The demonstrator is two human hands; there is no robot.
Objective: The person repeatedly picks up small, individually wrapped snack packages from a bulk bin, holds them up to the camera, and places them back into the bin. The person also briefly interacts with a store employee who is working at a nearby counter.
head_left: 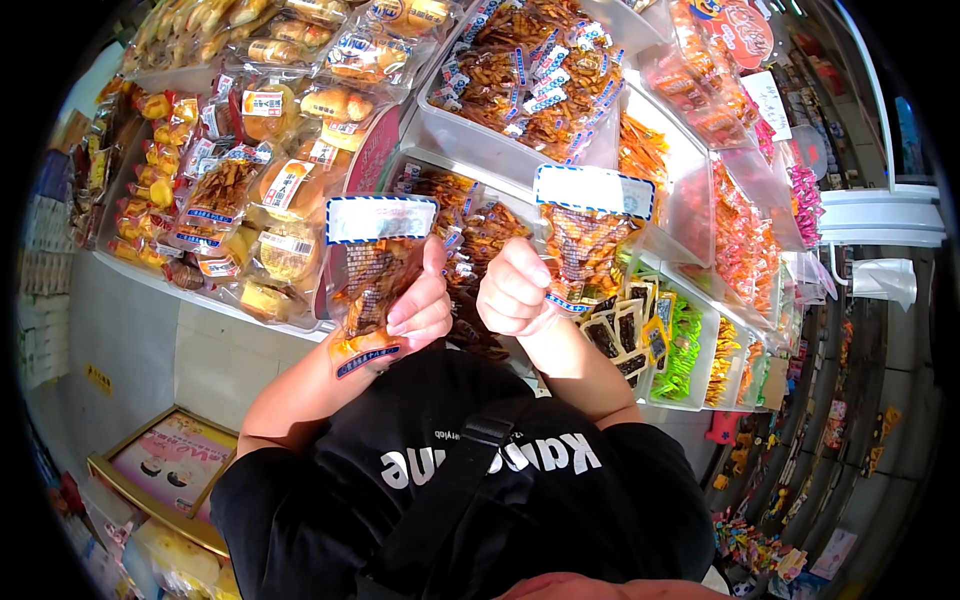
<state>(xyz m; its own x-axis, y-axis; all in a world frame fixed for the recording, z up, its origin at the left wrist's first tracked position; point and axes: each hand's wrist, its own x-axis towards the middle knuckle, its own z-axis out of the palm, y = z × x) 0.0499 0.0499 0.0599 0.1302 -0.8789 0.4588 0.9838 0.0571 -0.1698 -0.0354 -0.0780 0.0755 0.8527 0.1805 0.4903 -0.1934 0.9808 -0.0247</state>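
My left hand (425, 303): raised, fingers clamped on a snack packet (368, 275) by its right edge. My right hand (512, 290): raised nearby, fingers curled, gripping a second packet (588, 248). Both: before the bins (458, 121).

The display stand (225, 345) carries a big bin (450, 124) of brown packets (540, 70); left of the bin sits bread (285, 185), right of it orange packets (745, 230), below and right of it green packets (680, 350)
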